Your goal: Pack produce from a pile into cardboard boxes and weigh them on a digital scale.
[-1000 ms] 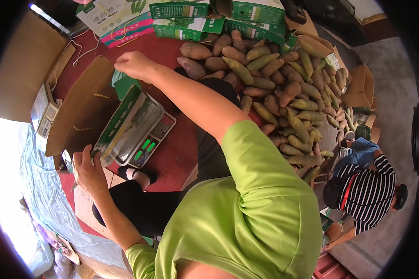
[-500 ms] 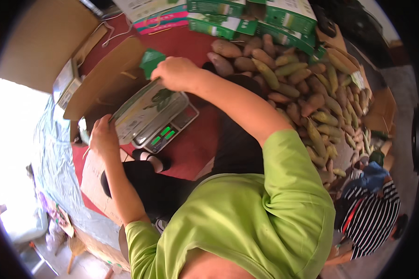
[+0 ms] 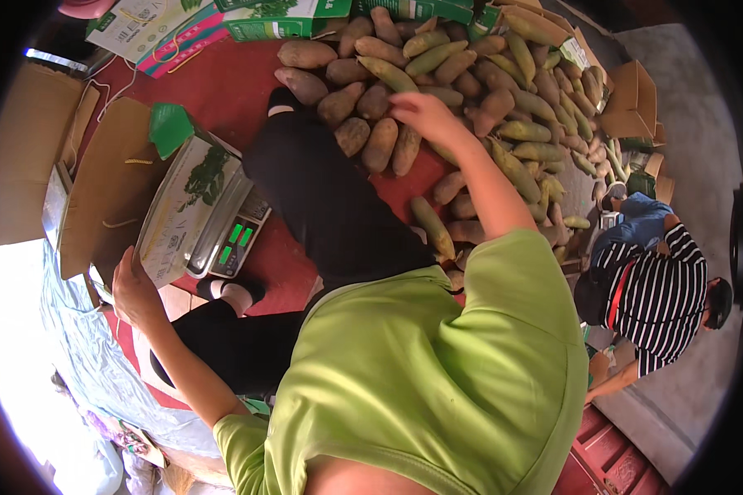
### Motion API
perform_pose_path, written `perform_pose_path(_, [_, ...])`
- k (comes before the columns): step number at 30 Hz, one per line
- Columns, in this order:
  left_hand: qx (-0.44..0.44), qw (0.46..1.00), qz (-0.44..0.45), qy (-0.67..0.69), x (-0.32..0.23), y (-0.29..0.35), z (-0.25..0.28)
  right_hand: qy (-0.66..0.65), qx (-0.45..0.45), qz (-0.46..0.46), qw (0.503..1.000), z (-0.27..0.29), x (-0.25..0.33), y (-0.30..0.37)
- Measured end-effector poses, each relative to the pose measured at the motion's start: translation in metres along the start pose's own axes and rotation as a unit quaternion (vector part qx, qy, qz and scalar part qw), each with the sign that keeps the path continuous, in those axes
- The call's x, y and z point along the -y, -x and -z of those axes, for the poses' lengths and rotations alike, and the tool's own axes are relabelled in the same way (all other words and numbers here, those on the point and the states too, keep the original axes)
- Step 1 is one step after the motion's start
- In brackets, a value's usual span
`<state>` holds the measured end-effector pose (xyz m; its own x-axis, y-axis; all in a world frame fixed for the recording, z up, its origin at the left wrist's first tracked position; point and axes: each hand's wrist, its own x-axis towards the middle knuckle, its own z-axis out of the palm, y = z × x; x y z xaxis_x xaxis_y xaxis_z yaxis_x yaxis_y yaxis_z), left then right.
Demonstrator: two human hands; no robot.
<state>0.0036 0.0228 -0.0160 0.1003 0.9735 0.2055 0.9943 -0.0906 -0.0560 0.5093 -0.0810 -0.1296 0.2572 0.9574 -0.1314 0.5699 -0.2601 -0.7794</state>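
An open cardboard carton [image 3: 182,194] with a white side and a green leaf print stands tilted on a digital scale [image 3: 241,243] with lit green figures. My left hand [image 3: 136,289] is closed on the carton's near edge. Over the heap of brown and greenish tubers [image 3: 524,124], like sweet potatoes, my right hand [image 3: 425,114] reaches with its fingers extended. Its fingertips are beside a brown tuber [image 3: 374,101]; contact is unclear. Several tubers [image 3: 380,144] lie just nearer to me on the red floor cover. The carton's inside is mostly hidden.
Green-and-white printed cartons [image 3: 276,18] lie along the far edge. A brown cardboard box [image 3: 631,103] stands beyond the heap at right. Another person in a striped shirt [image 3: 656,301] bends at the right. Pale blue sheeting [image 3: 82,330] covers the left side.
My right hand has let go of the carton's far edge and moved right to the tubers. My left hand stays on the carton. The whole view has shifted.
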Motion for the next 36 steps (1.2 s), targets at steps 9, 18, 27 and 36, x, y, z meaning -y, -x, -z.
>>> perform_pose_path(9, [0.020,1.000,-0.006,-0.003,0.001,0.007,-0.012,0.525,0.363,-0.048,0.769,-0.025,-0.185,0.200])
perform_pose_path(18, [-0.028,0.999,-0.024,-0.035,-0.006,0.020,-0.018,0.171,0.147,-0.389,0.893,-0.113,-0.215,0.245])
perform_pose_path(27, [-0.059,0.997,-0.038,-0.028,-0.005,0.026,-0.018,0.173,0.069,-0.453,0.872,-0.132,-0.219,0.239])
perform_pose_path(36, [-0.078,0.996,-0.042,-0.020,-0.010,0.028,-0.028,0.210,0.152,-0.523,0.812,-0.129,-0.182,0.199])
